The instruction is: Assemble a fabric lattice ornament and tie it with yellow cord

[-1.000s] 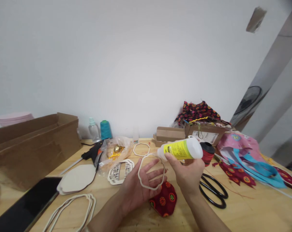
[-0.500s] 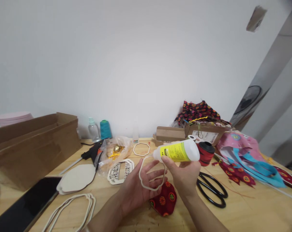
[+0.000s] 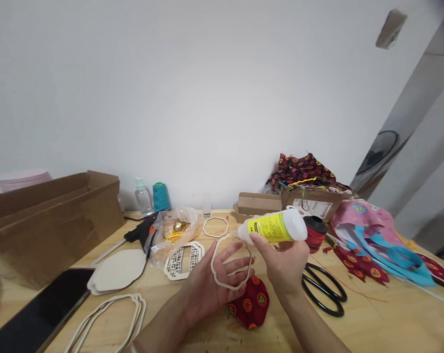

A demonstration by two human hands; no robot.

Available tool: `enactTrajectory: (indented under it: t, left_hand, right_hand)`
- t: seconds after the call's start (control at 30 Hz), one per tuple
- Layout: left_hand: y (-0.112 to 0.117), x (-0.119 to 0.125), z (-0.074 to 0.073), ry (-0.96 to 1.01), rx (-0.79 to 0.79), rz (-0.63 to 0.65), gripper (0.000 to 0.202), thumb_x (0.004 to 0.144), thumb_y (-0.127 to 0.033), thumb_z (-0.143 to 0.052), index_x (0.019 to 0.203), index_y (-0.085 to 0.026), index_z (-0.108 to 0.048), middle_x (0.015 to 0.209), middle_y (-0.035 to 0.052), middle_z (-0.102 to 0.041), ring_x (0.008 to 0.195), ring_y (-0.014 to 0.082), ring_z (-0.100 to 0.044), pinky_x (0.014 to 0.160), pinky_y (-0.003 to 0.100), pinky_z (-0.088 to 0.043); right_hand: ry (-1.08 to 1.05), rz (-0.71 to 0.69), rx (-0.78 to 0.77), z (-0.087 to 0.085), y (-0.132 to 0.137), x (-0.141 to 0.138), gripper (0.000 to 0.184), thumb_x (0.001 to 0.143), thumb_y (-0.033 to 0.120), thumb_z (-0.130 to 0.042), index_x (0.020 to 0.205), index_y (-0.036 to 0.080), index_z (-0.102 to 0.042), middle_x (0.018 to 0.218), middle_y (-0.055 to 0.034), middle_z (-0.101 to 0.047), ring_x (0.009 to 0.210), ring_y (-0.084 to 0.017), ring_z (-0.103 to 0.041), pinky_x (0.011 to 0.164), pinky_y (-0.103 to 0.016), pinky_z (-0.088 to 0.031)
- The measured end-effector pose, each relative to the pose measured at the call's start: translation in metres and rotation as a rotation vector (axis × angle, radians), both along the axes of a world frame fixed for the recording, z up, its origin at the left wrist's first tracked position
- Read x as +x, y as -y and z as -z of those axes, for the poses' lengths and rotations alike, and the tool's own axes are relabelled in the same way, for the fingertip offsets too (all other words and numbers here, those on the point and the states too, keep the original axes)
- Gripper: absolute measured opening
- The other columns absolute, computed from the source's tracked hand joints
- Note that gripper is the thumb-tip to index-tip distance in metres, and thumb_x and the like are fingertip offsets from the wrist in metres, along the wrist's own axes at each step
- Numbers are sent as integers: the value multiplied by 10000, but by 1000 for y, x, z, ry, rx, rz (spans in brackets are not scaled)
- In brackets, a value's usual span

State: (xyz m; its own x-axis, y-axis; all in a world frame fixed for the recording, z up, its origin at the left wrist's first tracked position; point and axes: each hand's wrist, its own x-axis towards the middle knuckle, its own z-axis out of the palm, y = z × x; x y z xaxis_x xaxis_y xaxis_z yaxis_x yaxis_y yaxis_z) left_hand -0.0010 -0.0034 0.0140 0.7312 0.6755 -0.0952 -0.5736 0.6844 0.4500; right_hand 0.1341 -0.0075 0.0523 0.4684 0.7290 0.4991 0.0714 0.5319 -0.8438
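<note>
Pale wooden ring [image 3: 212, 264] sits on the spread left hand [image 3: 210, 289], held up close to the white squeeze bottle [image 3: 276, 226] gripped in the right hand [image 3: 284, 264].

PLACE: we read this as a home craft workroom | DESK: we see 1 wooden desk [image 3: 394, 323] with a glue bottle [image 3: 275, 228], hot glue gun [image 3: 141, 234], black-handled scissors [image 3: 323, 296] and teal thread cone [image 3: 161, 197] | ALSO: printed fabric [image 3: 300, 167], cardboard boxes [image 3: 52, 220], white wall [image 3: 170, 98]
</note>
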Motion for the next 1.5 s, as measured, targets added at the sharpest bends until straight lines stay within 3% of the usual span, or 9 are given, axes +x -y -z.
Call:
enactTrajectory:
  t: [0.13,0.4,0.6,0.77,0.97,1.2,1.33,1.5]
  left_hand:
    - [-1,1,1,0,2,5,597,795,-532,-355,1262,-162,-315,996,127,-589,837,208,-590,694,304,-417]
    - [-1,2,2,10,22,12,544,805,-530,-334,1203,-164,-392,989,117,-587,867,206,-581,708,294,-409]
    - [-1,1,3,8,13,16,546,802,-530,-337,1200,-159,-384,1003,127,-581,857,216,-582,709,309,-406]
    - [-1,2,2,24,31,12,526,815,-524,-305,1174,-155,-415,994,119,-580,856,204,-576,716,299,-396]
    - [0,2,5,42,45,3,508,818,-532,-264,1110,-167,-463,1010,119,-574,891,208,-566,776,322,-374]
    - [-2,2,6,36,46,26,525,814,-542,-255,1125,-174,-464,1023,118,-571,901,208,-564,753,311,-383]
    - [-2,2,6,52,60,8,523,823,-529,-248,1119,-161,-474,990,116,-588,879,202,-572,776,320,-375]
    - [-2,2,8,61,51,15,536,816,-542,-250,1132,-166,-466,1012,121,-581,906,214,-561,793,328,-367]
  right_hand:
    - [-1,-61,-2,-2,2,-2,313,556,276,-729,809,108,-651,695,-92,-695,622,-223,-652,615,-344,-534]
    - [24,-23,-63,-1,4,-6,271,496,287,-749,678,122,-636,642,-75,-680,568,-214,-635,584,-343,-534]
    - [-29,-18,-7,-1,4,-4,325,510,267,-750,779,126,-634,654,-67,-687,607,-219,-648,577,-322,-535]
    - [-22,-19,-48,0,6,-8,307,481,273,-762,716,123,-632,645,-75,-681,590,-222,-646,573,-322,-538]
    - [-80,-22,-59,-2,9,-14,447,426,277,-778,813,113,-626,659,-77,-683,592,-234,-650,559,-327,-542]
    - [-68,-12,-59,-2,8,-11,367,445,286,-769,744,129,-625,623,-63,-679,583,-229,-648,564,-330,-540]
    - [-110,-76,-97,-3,12,-16,324,421,276,-770,658,138,-597,602,-69,-678,540,-235,-644,522,-333,-542]
    - [-145,-82,-67,-4,12,-16,333,422,229,-768,689,145,-588,631,-59,-685,560,-228,-652,528,-317,-550]
